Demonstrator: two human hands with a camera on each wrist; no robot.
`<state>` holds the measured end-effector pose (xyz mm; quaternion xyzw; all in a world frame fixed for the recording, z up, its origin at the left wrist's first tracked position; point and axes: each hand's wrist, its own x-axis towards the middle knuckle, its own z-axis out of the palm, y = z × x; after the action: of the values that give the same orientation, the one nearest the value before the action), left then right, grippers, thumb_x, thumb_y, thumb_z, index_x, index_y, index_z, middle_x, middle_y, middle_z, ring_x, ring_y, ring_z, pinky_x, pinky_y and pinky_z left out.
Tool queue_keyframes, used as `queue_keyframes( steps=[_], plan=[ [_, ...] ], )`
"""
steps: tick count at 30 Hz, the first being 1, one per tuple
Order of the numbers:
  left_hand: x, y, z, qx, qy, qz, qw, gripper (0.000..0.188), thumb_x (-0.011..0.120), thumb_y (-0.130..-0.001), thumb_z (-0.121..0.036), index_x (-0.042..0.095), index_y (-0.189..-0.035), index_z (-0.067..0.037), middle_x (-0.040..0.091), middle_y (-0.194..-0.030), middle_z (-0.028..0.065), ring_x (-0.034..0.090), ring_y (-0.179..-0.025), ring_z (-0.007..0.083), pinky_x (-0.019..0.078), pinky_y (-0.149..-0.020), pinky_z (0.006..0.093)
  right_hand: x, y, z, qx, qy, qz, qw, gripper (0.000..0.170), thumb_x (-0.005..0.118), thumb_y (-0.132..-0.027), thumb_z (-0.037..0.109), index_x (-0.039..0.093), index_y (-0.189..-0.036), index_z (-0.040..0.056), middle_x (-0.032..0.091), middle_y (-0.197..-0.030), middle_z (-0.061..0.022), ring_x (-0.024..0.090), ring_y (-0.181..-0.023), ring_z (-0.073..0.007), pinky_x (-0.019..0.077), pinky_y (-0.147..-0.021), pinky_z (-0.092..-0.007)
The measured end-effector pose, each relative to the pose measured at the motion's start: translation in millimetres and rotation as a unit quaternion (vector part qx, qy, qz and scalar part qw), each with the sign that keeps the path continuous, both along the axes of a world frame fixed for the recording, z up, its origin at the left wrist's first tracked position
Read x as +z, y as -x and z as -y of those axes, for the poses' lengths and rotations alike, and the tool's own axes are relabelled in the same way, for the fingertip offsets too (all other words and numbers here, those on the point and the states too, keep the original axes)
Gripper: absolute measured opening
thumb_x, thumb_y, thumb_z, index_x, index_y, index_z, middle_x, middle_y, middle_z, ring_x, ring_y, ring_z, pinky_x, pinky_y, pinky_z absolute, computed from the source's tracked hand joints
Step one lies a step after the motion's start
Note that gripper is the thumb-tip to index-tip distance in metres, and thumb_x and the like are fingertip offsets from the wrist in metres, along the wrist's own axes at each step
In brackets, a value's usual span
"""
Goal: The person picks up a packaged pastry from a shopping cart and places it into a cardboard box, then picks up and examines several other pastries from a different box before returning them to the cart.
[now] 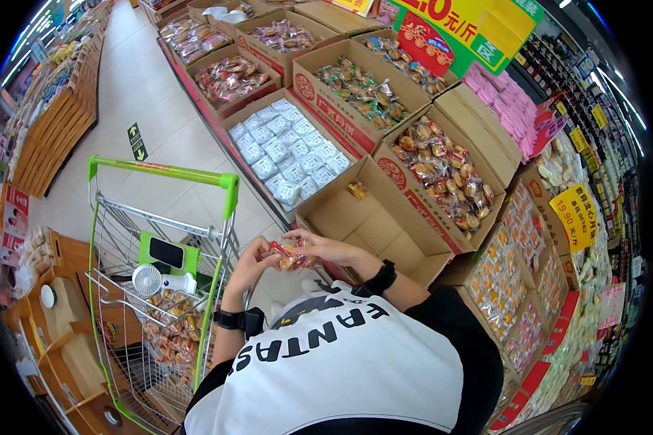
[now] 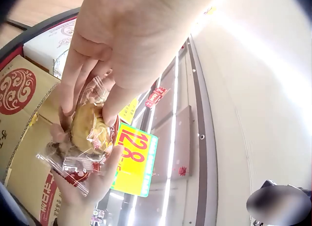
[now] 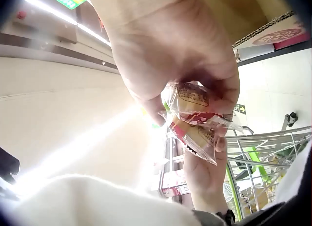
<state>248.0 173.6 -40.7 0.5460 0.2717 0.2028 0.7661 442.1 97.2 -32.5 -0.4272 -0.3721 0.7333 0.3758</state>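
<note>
Both hands meet in front of the chest, around clear-wrapped round pastries with red print (image 1: 292, 255). My left hand (image 1: 249, 267) grips them from the left side, my right hand (image 1: 328, 249) from the right. In the left wrist view a golden pastry (image 2: 88, 126) lies between the left thumb and fingers, with the other hand beneath. The right wrist view shows two wrapped pastries (image 3: 192, 96), one below the other, pinched by the right hand (image 3: 175, 55). How the load divides between the hands cannot be told.
A shopping cart (image 1: 163, 168) with wrapped pastries, a phone and a small fan stands at the left. Ahead is a cardboard box (image 1: 384, 225) with one small packet inside. Boxes of white packets (image 1: 290, 148) and wrapped pastries (image 1: 446, 174) surround it.
</note>
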Motion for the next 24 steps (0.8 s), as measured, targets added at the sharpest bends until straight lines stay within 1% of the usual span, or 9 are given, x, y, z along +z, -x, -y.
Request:
queue_keyframes(
  steps=[6, 10, 12, 14, 16, 18, 20, 22, 24],
  plan=[
    [-4.2, 30.8, 14.0, 0.094, -0.008, 0.025, 0.995, 0.02, 0.058, -0.078, -0.001, 0.038, -0.076, -0.005, 0.046, -0.07, -0.0002, 0.05, -0.064, 0.0063, 0.0485, -0.062, 0.0239, 6.0, 28.1, 2.4, -0.01, -0.012, -0.025, 1.0, 0.051, 0.058, -0.081, 0.019, 0.033, -0.125, 0.012, 0.052, -0.083, -0.0024, 0.049, -0.065, -0.0056, 0.039, -0.053, -0.0193],
    [7.9, 56.3, 20.1, 0.207, 0.001, 0.056, 0.977, 0.018, 0.057, -0.078, -0.001, 0.042, -0.089, -0.002, 0.055, -0.085, 0.006, 0.054, -0.079, 0.0099, 0.0478, -0.069, 0.0238, 19.8, 47.0, -2.2, -0.003, -0.04, -0.033, 0.999, 0.049, 0.06, -0.079, 0.012, 0.036, -0.122, 0.0096, 0.048, -0.069, 0.0002, 0.044, -0.058, -0.005, 0.0356, -0.048, -0.0201],
    [7.9, 71.0, 23.1, 0.233, -0.013, 0.085, 0.969, 0.022, 0.056, -0.078, -0.001, 0.041, -0.095, -0.001, 0.056, -0.091, 0.0081, 0.056, -0.084, 0.012, 0.047, -0.072, 0.0235, 19.8, 56.7, -5.7, 0.017, -0.085, 0.071, 0.994, 0.043, 0.057, -0.081, 0.013, 0.038, -0.119, 0.0088, 0.054, -0.086, -0.0036, 0.045, -0.06, -0.005, 0.036, -0.049, -0.0165],
    [14.7, 82.3, 27.8, 0.26, -0.022, 0.067, 0.963, 0.024, 0.056, -0.078, -0.002, 0.04, -0.096, -0.001, 0.056, -0.091, 0.0085, 0.056, -0.083, 0.0125, 0.047, -0.072, 0.0236, 19.8, 72.7, -8.9, 0.019, -0.092, 0.074, 0.993, 0.039, 0.057, -0.08, 0.011, 0.041, -0.115, 0.0084, 0.051, -0.081, -0.0019, 0.045, -0.058, -0.0054, 0.0362, -0.049, -0.0164],
    [19.8, 93.1, 32.8, 0.261, -0.022, 0.069, 0.963, 0.024, 0.056, -0.079, -0.002, 0.04, -0.096, -0.002, 0.056, -0.092, 0.009, 0.056, -0.082, 0.0128, 0.047, -0.071, 0.0234, 8.5, 87.0, -12.7, -0.017, -0.193, 0.126, 0.973, 0.035, 0.059, -0.079, 0.01, 0.045, -0.11, 0.0056, 0.046, -0.069, 0.0004, 0.044, -0.054, -0.0055, 0.0351, -0.046, -0.0195],
    [22.5, 104.1, 37.8, 0.28, -0.028, 0.075, 0.957, 0.021, 0.056, -0.079, -0.002, 0.041, -0.093, -0.002, 0.056, -0.091, 0.009, 0.056, -0.081, 0.0126, 0.0474, -0.071, 0.024, 8.6, 96.8, -16.1, -0.011, -0.254, 0.162, 0.954, 0.031, 0.059, -0.079, 0.009, 0.047, -0.107, 0.0039, 0.046, -0.078, -0.0017, 0.044, -0.054, -0.0059, 0.0364, -0.046, -0.02],
    [31.5, 114.3, 43.1, 0.295, -0.004, 0.079, 0.952, 0.018, 0.055, -0.079, -0.002, 0.041, -0.09, -0.002, 0.056, -0.091, 0.009, 0.057, -0.08, 0.0125, 0.0479, -0.072, 0.025, 14.7, 104.6, -16.3, 0.012, -0.18, 0.099, 0.979, 0.029, 0.056, -0.079, 0.002, 0.047, -0.106, 0.0048, 0.047, -0.092, -0.0025, 0.047, -0.062, -0.0077, 0.0393, -0.051, -0.0201],
    [31.4, 126.2, 47.2, 0.295, -0.015, 0.075, 0.953, 0.017, 0.055, -0.08, -0.002, 0.041, -0.089, -0.003, 0.056, -0.091, 0.0087, 0.056, -0.081, 0.0122, 0.0485, -0.072, 0.0262, 11.4, 111.6, -17.7, 0.026, -0.153, 0.074, 0.985, 0.026, 0.054, -0.08, 0.002, 0.047, -0.105, 0.005, 0.047, -0.094, -0.0021, 0.047, -0.062, -0.0082, 0.0394, -0.051, -0.0205],
    [27.2, 135.5, 50.9, 0.303, -0.025, 0.096, 0.948, 0.018, 0.056, -0.079, -0.002, 0.041, -0.089, -0.003, 0.055, -0.091, 0.0078, 0.054, -0.084, 0.0115, 0.0465, -0.074, 0.0251, 13.8, 119.0, -18.8, 0.019, -0.203, 0.083, 0.975, 0.024, 0.053, -0.08, 0.002, 0.048, -0.103, 0.0058, 0.048, -0.094, -0.0028, 0.047, -0.062, -0.0076, 0.0391, -0.052, -0.0201]
  ],
)
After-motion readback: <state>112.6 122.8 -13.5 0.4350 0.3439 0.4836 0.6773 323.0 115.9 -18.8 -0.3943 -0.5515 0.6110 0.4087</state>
